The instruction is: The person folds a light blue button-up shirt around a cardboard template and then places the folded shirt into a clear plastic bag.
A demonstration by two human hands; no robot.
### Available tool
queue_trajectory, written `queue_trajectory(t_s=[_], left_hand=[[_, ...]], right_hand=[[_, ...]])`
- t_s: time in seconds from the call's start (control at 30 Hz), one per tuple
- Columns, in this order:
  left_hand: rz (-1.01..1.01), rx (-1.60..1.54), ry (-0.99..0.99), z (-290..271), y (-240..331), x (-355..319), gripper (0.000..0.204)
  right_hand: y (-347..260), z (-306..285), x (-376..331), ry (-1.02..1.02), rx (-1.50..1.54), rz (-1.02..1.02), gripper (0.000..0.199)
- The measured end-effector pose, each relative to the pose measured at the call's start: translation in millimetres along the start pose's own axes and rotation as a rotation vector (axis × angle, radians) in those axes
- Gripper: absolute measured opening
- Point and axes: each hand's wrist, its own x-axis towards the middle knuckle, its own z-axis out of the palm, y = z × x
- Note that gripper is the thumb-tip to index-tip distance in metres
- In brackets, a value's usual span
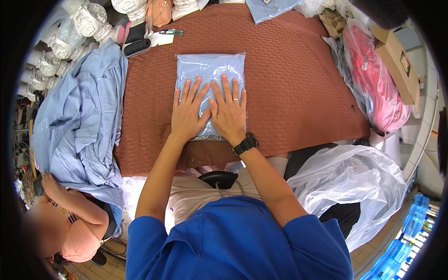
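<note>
Clear plastic wraps the folded pale-blue garment pack (209, 79), which lies mid-desk (298, 93) on the brown quilted cover. It is pressed flat by the left hand (189, 114) and right hand (229, 112), both spread open, gripping nothing. Light, soft and slippery handling is judged likely, so it is best taken by the side edges.

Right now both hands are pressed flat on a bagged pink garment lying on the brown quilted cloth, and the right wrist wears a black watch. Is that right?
Not quite: the bagged garment is light blue, not pink, as the head view shows. The rest holds: the left hand and right hand both lie flat on it, it rests on the brown quilted cloth, and the black watch sits on the right wrist.
</note>
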Motion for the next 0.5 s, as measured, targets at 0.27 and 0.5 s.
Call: queue_trajectory(t_s=[0.27,0.5], left_hand=[[-0.002,-0.012,0.005,0.5,-0.4,0.0,0.063],[-0.005,-0.019,0.006,0.2,-0.2,-0.9,0.065]], right_hand=[[0.2,1.7,-0.1,0.002,-0.003,0.002,0.049],[-0.1,2.7,-0.9,0.001,0.001,0.003,0.049]])
